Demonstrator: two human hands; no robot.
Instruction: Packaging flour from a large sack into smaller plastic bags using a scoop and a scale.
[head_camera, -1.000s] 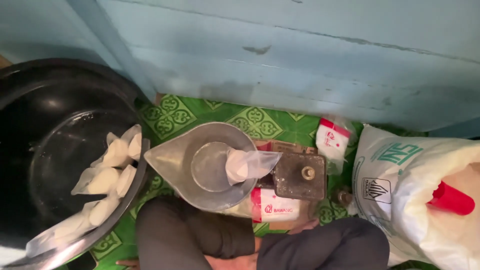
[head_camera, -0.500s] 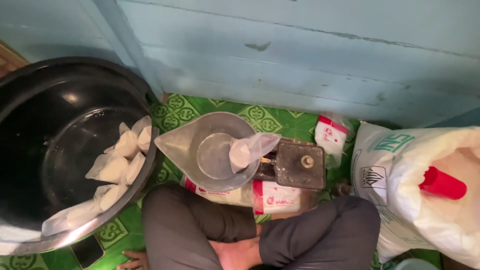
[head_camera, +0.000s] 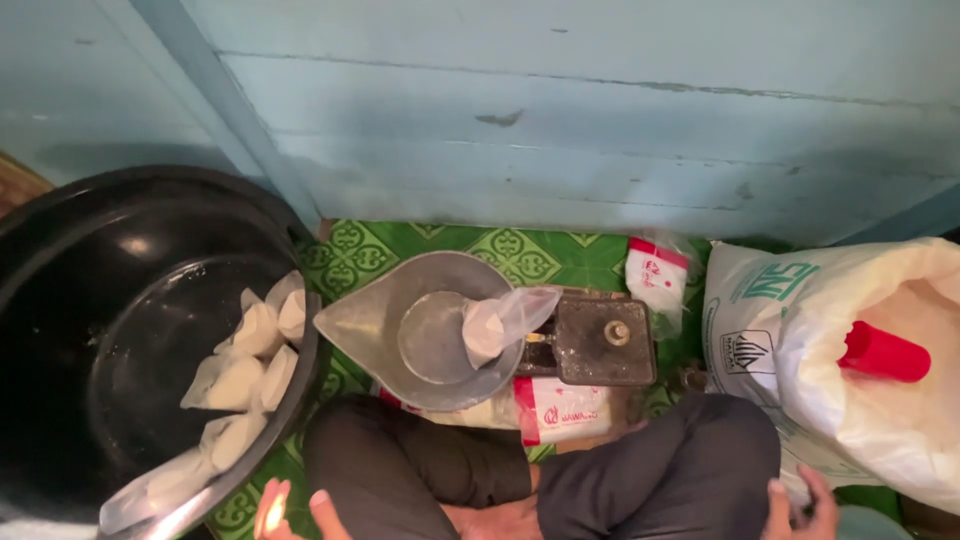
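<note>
both hands have dropped to the bottom edge: left hand beside a small flame, right hand by the knee, fingers' grip unclear. one filled bag sits in the scale pan; several packed bags fill the black basin; white sack still full.

Perhaps six filled bags in one black basin, one red cup.

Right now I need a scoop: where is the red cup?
In the head view, far right, the red cup lies half-buried in the white powder inside the open sack, right of the balance scale.
</note>
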